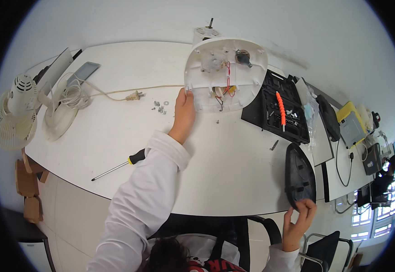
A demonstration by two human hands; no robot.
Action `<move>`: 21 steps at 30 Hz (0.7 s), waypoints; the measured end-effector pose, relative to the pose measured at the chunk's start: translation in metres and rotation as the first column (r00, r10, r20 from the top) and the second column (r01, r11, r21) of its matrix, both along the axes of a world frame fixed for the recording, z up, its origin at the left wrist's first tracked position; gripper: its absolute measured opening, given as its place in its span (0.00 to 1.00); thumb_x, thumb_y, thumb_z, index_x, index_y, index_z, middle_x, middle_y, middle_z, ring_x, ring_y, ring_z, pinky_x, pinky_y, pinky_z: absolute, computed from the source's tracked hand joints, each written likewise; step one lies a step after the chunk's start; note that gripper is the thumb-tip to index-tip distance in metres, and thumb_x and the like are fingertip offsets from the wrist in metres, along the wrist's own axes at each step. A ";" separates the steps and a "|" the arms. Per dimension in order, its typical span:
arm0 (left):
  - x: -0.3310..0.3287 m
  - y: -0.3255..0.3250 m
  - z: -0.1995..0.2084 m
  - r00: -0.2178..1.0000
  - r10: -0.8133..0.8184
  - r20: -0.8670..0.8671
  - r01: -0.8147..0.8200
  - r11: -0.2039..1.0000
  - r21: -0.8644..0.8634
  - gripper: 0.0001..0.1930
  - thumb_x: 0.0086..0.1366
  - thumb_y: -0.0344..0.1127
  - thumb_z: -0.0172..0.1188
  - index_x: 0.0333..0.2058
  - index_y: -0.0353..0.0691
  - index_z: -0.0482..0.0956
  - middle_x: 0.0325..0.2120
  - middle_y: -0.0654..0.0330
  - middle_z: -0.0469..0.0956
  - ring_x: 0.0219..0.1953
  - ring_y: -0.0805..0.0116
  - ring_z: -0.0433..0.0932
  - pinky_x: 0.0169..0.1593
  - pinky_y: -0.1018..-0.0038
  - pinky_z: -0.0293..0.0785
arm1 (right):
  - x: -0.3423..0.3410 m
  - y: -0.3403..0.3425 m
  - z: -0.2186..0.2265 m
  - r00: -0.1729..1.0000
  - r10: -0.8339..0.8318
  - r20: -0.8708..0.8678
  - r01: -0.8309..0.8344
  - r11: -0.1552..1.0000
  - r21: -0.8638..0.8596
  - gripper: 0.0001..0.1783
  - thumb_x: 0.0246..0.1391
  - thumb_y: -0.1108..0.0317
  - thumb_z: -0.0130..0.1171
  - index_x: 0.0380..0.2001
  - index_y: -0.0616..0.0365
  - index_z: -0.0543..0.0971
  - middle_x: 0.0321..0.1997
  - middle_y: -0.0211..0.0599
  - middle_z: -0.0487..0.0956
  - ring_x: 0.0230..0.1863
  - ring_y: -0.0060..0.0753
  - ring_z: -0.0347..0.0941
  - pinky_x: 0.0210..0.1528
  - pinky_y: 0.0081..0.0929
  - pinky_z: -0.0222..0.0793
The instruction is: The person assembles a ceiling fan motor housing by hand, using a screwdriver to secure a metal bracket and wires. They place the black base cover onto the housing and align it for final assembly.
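My left hand (183,117) grips the lower left rim of a white plastic fan base (197,81), tilted up so its hollow underside shows. Inside it are red wires, a dark round part and a clear-covered part. Behind the base, the white motor housing (206,32) with its shaft pokes out. At the table's right front edge, my right hand (300,222) pinches the near end of a black curved plastic cover (300,177). A screwdriver (119,166) with a black and yellow handle lies beside my left forearm. Several small screws (161,109) lie left of the base.
A black tool case (286,109) stands open at right, an orange flexible shaft (281,109) across it. A small bit (274,145) lies before it. At far left stands another white fan (20,109). A power plug (135,96) and its cord run toward the base. A yellow-edged box (351,124) sits at right.
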State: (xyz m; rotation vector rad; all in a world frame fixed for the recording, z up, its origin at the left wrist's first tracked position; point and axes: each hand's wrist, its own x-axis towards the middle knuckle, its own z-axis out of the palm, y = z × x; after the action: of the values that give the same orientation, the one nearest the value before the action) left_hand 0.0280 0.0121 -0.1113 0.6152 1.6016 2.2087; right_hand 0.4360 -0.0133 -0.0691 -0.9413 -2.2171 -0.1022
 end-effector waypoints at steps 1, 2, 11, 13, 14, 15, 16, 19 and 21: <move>-0.002 0.002 -0.005 1.000 0.002 -0.013 -0.002 1.000 0.007 0.14 0.75 0.38 0.40 0.44 0.34 0.71 0.33 0.59 0.73 0.37 0.70 0.67 0.48 0.73 0.66 | -0.007 0.003 0.011 1.000 0.031 0.002 -0.032 0.998 0.061 0.20 0.42 0.84 0.59 0.42 0.60 0.75 0.45 0.43 0.76 0.45 0.49 0.71 0.46 0.39 0.68; -0.004 0.003 -0.010 1.000 0.010 -0.028 -0.010 1.000 0.014 0.14 0.75 0.38 0.40 0.43 0.34 0.71 0.33 0.59 0.72 0.37 0.70 0.66 0.47 0.72 0.66 | -0.015 0.007 0.024 0.998 0.069 0.005 -0.069 0.990 0.122 0.22 0.42 0.85 0.58 0.43 0.60 0.74 0.47 0.45 0.77 0.46 0.49 0.72 0.47 0.39 0.68; -0.005 0.004 -0.022 0.993 0.027 -0.119 -0.028 1.000 -0.006 0.16 0.74 0.38 0.41 0.50 0.34 0.70 0.38 0.51 0.77 0.41 0.60 0.73 0.50 0.68 0.68 | -0.090 0.037 0.112 0.899 0.405 0.167 -0.419 0.906 0.062 0.21 0.45 0.84 0.59 0.46 0.61 0.74 0.46 0.41 0.82 0.45 0.48 0.78 0.49 0.36 0.70; -0.001 0.002 -0.018 0.987 0.038 -0.153 -0.041 0.999 -0.016 0.17 0.73 0.37 0.41 0.52 0.34 0.70 0.40 0.48 0.78 0.42 0.57 0.75 0.51 0.67 0.68 | -0.107 0.044 0.121 0.897 0.425 0.126 -0.432 0.901 0.038 0.19 0.47 0.84 0.58 0.45 0.60 0.76 0.47 0.42 0.81 0.46 0.48 0.77 0.49 0.35 0.70; 0.002 0.000 -0.015 0.984 0.046 -0.170 -0.052 0.998 -0.029 0.17 0.73 0.37 0.41 0.53 0.34 0.70 0.41 0.48 0.78 0.43 0.56 0.75 0.52 0.67 0.68 | -0.111 0.048 0.122 0.891 0.439 0.116 -0.446 0.895 0.035 0.19 0.48 0.83 0.58 0.45 0.60 0.76 0.47 0.42 0.81 0.46 0.48 0.77 0.49 0.35 0.70; 0.005 -0.002 -0.013 0.981 0.054 -0.186 -0.062 0.997 -0.041 0.17 0.73 0.37 0.41 0.53 0.34 0.69 0.42 0.47 0.78 0.44 0.55 0.75 0.52 0.67 0.68 | -0.114 0.052 0.123 0.885 0.453 0.106 -0.458 0.888 0.032 0.19 0.48 0.83 0.58 0.45 0.60 0.76 0.47 0.42 0.81 0.47 0.49 0.77 0.50 0.35 0.70; 0.005 -0.004 -0.011 0.976 0.071 -0.204 -0.083 0.995 -0.051 0.17 0.73 0.36 0.41 0.54 0.34 0.69 0.43 0.46 0.78 0.45 0.53 0.75 0.53 0.67 0.68 | -0.119 0.056 0.124 0.875 0.474 0.095 -0.479 0.877 0.032 0.19 0.48 0.83 0.58 0.45 0.60 0.76 0.47 0.42 0.81 0.47 0.49 0.77 0.50 0.35 0.70; 0.007 -0.005 -0.013 0.975 0.086 -0.207 -0.096 0.995 -0.035 0.17 0.73 0.35 0.40 0.55 0.34 0.69 0.43 0.46 0.77 0.45 0.52 0.75 0.53 0.66 0.68 | -0.122 0.052 0.122 0.864 0.484 0.139 -0.488 0.873 -0.004 0.18 0.47 0.82 0.59 0.44 0.60 0.78 0.46 0.40 0.81 0.48 0.48 0.76 0.52 0.36 0.69; 0.006 -0.002 -0.013 0.980 0.079 -0.184 -0.086 0.996 -0.029 0.18 0.73 0.35 0.40 0.55 0.34 0.69 0.43 0.45 0.77 0.45 0.54 0.76 0.52 0.66 0.68 | -0.125 0.046 0.119 0.852 0.488 0.190 -0.498 0.867 0.007 0.18 0.45 0.81 0.59 0.42 0.59 0.79 0.45 0.38 0.82 0.47 0.46 0.76 0.51 0.36 0.70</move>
State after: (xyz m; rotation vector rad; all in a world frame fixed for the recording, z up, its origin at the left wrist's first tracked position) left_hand 0.0338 0.0097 -0.1247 0.7745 1.7840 2.2315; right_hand 0.3107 0.0329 0.0501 -0.3129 -2.5435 -0.0099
